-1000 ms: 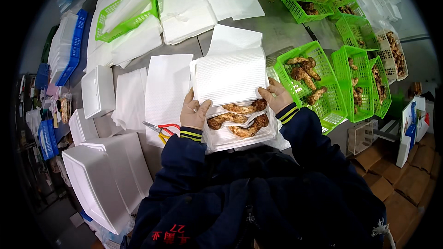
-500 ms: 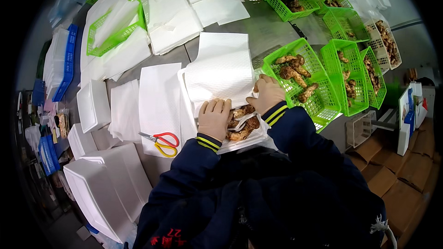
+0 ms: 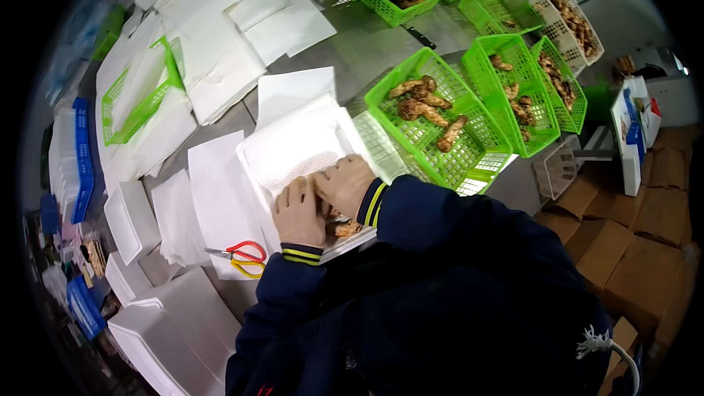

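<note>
A white foam box (image 3: 254, 158), lined with white textured paper (image 3: 297, 143), stands in front of me, tilted in view. Several brown mushrooms (image 3: 343, 229) show at its near end, partly hidden beneath my hands. My left hand (image 3: 299, 213), in a beige glove, lies over the paper and mushrooms with its fingers extended and slightly bent. Close against it, my gloved right hand (image 3: 346, 185) reaches in from the right with bent fingers. Its fingertips are hidden beside the left hand. A sheet of white paper sticks out beyond the box's far rim.
Red-and-yellow-handled scissors (image 3: 246, 258) lie on a white sheet (image 3: 220, 176) left of the box. A green basket (image 3: 469, 128) with mushrooms stands to the right, near more baskets. A knife (image 3: 419, 37) lies farther back. White foam boxes (image 3: 176, 330) stand at left.
My right hand has moved left from the box's right rim to beside my left hand. The paper's near part now lies down inside the box. The whole view has shifted and turned.
</note>
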`<state>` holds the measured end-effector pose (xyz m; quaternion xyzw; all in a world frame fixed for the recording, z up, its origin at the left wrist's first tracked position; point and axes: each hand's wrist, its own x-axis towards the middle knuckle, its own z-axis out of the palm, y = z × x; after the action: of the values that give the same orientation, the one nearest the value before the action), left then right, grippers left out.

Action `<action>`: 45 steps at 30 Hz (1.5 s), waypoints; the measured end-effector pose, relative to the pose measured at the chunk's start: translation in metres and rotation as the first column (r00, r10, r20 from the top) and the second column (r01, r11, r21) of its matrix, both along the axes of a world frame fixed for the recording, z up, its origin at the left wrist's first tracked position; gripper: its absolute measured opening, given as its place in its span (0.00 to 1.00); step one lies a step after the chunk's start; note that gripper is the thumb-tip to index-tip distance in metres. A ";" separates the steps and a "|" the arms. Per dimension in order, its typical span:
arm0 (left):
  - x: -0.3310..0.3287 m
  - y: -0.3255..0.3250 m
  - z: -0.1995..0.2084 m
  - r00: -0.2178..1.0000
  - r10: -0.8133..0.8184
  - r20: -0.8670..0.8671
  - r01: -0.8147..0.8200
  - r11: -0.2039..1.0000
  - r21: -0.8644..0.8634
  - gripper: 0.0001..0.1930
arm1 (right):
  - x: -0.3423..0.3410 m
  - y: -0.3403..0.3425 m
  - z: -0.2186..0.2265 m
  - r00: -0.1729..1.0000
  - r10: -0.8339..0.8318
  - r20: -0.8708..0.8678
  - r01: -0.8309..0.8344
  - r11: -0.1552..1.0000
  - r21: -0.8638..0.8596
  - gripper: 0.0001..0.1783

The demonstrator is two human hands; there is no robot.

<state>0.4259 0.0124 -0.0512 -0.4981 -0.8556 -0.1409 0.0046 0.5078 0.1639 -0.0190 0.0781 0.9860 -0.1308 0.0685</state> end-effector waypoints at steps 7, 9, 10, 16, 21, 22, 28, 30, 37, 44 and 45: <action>-0.006 -0.011 0.009 0.993 -0.060 0.097 0.056 0.997 0.044 0.28 | 0.034 0.015 -0.016 0.940 -0.083 -0.331 0.031 0.987 -0.159 0.15; -0.012 -0.014 0.014 0.984 -0.085 0.159 0.058 0.985 0.165 0.29 | 0.069 0.066 -0.009 0.840 -0.231 -0.491 0.188 0.973 -0.137 0.17; -0.018 -0.020 0.013 0.982 -0.106 0.156 0.071 0.974 0.217 0.27 | 0.087 0.090 -0.003 0.833 -0.408 -0.374 0.364 0.913 -0.184 0.17; -0.042 -0.054 0.022 0.986 0.009 0.165 -0.064 0.941 0.332 0.24 | 0.171 0.204 -0.090 0.839 -0.544 0.027 0.478 0.759 0.442 0.21; -0.047 -0.060 0.031 0.984 0.063 0.166 -0.111 0.946 0.304 0.24 | 0.213 0.236 -0.112 0.776 -0.518 0.359 0.373 0.836 0.402 0.12; -0.048 -0.063 0.032 0.979 0.078 0.189 -0.132 0.946 0.294 0.23 | 0.228 0.233 -0.112 0.848 -0.452 0.275 0.321 0.853 0.412 0.12; -0.039 -0.112 0.012 0.934 0.274 0.230 -0.343 0.870 0.354 0.22 | 0.166 0.161 0.024 0.943 -0.322 -0.079 0.304 0.934 -0.187 0.17; -0.037 -0.101 0.014 0.935 0.265 0.235 -0.339 0.858 0.386 0.22 | 0.112 0.122 0.051 0.954 -0.284 -0.098 0.241 0.918 -0.314 0.19; -0.049 -0.058 0.020 0.946 0.181 0.267 -0.284 0.860 0.424 0.23 | -0.038 0.019 -0.014 0.996 0.052 -0.066 -0.056 0.996 -0.062 0.19; -0.041 -0.044 0.009 0.983 0.163 0.087 -0.175 0.971 0.162 0.27 | -0.028 0.018 -0.016 0.986 0.046 -0.158 -0.095 0.942 -0.322 0.23; -0.040 -0.039 0.013 0.988 0.133 0.075 -0.137 0.989 0.048 0.28 | -0.027 0.020 -0.014 0.983 0.022 -0.181 -0.089 0.925 -0.369 0.22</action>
<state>0.3855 -0.0266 -0.0378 -0.4332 -0.8830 -0.1807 -0.0030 0.4809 0.1836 -0.0331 0.0238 0.9467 -0.3214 -0.0001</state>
